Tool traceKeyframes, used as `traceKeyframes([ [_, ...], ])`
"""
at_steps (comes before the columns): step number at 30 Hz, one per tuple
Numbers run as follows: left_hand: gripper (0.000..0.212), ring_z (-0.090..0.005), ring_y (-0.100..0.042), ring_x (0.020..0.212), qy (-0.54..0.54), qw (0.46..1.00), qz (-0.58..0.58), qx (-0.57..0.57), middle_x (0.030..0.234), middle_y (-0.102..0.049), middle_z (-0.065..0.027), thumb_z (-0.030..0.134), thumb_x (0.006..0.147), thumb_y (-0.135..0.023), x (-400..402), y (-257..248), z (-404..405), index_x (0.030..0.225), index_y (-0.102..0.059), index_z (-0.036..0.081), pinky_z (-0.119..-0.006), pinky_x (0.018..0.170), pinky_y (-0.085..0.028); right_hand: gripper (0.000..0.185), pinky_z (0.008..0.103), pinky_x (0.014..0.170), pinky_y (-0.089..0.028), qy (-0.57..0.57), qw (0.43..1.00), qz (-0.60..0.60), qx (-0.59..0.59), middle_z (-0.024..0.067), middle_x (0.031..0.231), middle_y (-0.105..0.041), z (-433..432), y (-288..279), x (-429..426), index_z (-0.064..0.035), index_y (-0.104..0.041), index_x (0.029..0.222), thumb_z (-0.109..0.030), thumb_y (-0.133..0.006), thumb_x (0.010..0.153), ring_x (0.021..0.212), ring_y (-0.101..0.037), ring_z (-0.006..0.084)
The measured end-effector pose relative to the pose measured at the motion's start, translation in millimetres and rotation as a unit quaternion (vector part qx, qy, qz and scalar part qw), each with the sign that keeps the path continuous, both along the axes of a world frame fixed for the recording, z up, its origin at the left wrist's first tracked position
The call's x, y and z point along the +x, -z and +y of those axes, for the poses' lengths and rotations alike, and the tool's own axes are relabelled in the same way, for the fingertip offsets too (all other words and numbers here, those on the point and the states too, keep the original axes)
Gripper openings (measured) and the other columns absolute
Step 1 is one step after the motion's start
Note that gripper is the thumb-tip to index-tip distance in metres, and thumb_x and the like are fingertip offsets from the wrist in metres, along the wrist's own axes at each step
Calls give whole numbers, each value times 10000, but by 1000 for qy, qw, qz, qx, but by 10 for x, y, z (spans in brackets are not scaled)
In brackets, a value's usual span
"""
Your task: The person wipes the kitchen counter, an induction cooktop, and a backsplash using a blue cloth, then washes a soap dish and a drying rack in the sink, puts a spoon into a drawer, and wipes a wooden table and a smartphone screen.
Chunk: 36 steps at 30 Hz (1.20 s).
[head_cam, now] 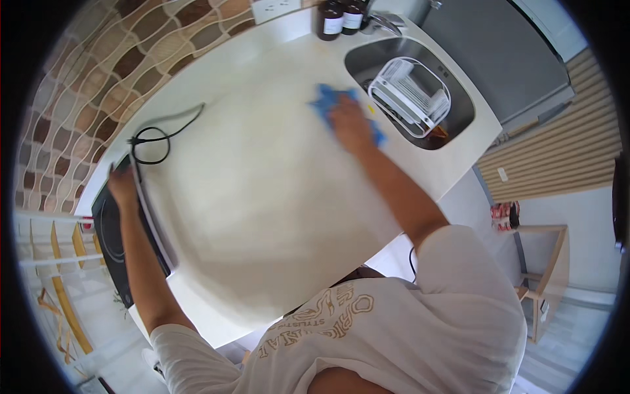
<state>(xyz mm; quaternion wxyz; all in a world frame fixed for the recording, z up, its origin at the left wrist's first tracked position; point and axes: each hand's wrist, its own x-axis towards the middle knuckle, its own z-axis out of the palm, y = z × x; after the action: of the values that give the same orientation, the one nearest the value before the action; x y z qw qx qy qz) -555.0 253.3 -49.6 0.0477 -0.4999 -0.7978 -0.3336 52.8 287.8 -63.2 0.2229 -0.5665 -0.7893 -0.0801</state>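
My right hand (350,123) presses a blue cloth (326,101) onto the white countertop (256,162), close to the left rim of the sink; hand and cloth are blurred. A small yellow piece (371,109) lies beside the cloth. Over at the left, my left hand (123,182) is at the far end of a black glass cooktop (109,229), which stands tilted or raised at the counter's edge; the fingers are blurred and their hold is unclear. A black power cord (151,161) lies looped on the counter just beyond this hand.
A white dish rack (411,96) sits in the steel sink (465,111) at the right. Brown bottles (330,22) and a faucet (386,23) stand behind. A tiled wall (147,54) borders the counter's back, with an outlet (275,7) on it. A grey refrigerator (497,54) is beyond the sink.
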Motion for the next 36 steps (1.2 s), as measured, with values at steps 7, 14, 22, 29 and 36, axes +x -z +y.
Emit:
traceKeyframes([
  [7,864,-447,-221,1294,207,972,94,-62,1370,-260,-290,-23,580,-610,908,-572,-385,1370,-307,154,-467,1076,-231,161,426,846,-461,96,969,228,27,224,1245,-498,-780,-453,399,-5,-584,926,-6,-489,797,1064,-533,381],
  [14,343,-344,-539,1016,196,975,45,-98,1097,-558,-224,178,734,-637,779,-668,-235,1074,-611,142,-400,848,-438,69,432,934,-401,-122,983,130,-49,201,1225,-498,-1538,-376,-495,18,-537,848,13,-530,780,1106,-479,392],
  [22,262,-205,-624,761,-13,917,-342,205,852,-610,-101,257,872,-512,86,-1021,-190,856,-613,16,-314,572,-505,84,446,941,-392,-78,992,95,-36,192,1221,-503,-1556,-330,-552,30,-541,855,21,-533,771,1095,-477,398],
  [29,168,-204,-430,497,41,731,-617,290,513,-391,-33,122,788,-590,-983,-1655,-361,671,-477,76,-379,578,-429,106,441,927,-400,-88,987,123,-46,201,1220,-502,-1578,-340,-604,37,-542,872,29,-527,767,1094,-471,412],
  [36,147,-136,-395,471,118,803,-580,71,521,-404,14,121,742,-650,-1606,-2211,-741,686,-515,113,-322,581,-445,111,420,989,-356,-64,991,96,-69,217,1262,-479,-1579,-361,-574,42,-535,919,-17,-507,829,1127,-457,414],
])
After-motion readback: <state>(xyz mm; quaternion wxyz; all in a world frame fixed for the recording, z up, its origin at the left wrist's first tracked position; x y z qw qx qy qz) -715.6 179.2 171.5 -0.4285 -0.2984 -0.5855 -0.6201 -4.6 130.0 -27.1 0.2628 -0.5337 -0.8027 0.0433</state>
